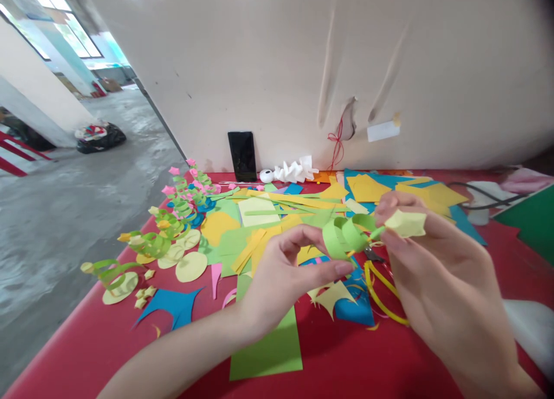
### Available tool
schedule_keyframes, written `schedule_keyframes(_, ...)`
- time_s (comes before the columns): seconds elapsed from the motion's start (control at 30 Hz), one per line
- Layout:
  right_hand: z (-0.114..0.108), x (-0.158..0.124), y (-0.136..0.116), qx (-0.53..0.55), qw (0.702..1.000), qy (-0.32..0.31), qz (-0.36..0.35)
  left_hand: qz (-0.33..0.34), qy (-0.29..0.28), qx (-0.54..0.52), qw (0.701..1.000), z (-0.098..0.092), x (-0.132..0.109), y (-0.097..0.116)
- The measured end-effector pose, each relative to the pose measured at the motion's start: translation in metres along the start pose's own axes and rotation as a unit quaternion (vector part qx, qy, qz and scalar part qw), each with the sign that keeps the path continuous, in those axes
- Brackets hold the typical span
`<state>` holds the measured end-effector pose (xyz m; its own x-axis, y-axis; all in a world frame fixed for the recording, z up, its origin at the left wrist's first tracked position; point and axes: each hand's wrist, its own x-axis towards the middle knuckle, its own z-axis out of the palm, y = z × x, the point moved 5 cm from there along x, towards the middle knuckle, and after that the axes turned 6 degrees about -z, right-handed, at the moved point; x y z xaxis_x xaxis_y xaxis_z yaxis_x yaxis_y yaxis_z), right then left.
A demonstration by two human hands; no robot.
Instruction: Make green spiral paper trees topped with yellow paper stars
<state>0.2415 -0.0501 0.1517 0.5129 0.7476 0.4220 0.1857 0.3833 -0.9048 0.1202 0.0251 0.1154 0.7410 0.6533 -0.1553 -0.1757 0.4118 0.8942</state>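
Observation:
A light-green curled paper strip hangs in loops above the table between my hands. My left hand curves round its left end, index finger at the loop and thumb just below. At the strip's other end, my right hand pinches a pale yellow paper star, with the green tip against it. Below the hands, scissors with yellow handles lie partly hidden by my right hand. Pale yellow scrap and blue paper lie under the strip.
Finished paper curls with stars on round bases stand along the left edge. A phone leans on the board behind, beside a white earbud case. Yellow and green strips cover the middle. A green sheet lies in front.

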Motion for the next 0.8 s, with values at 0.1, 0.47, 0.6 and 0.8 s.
schedule_keyframes(0.1, -0.0017, -0.0004, -0.0006, 0.008, 1.0, 0.007, 0.0, 0.001, -0.002, 0.019, 1.0, -0.0005, 0.0008, -0.0024)
schedule_keyframes(0.47, -0.0052, -0.0006, -0.003, 0.02, 0.999, 0.031, -0.005, 0.086, 0.015, 0.133, 0.987, -0.0029, 0.0048, 0.0029)
schedule_keyframes(0.6, -0.0059, 0.0008, -0.0001, 0.034, 0.998, 0.048, 0.013, 0.062, 0.007, 0.125, 0.99, -0.003, 0.0052, 0.0009)
schedule_keyframes(0.8, -0.0057, 0.0071, 0.0008, 0.064, 0.996, 0.066, 0.017, 0.074, 0.018, 0.134, 0.988, -0.005, 0.0061, 0.0017)
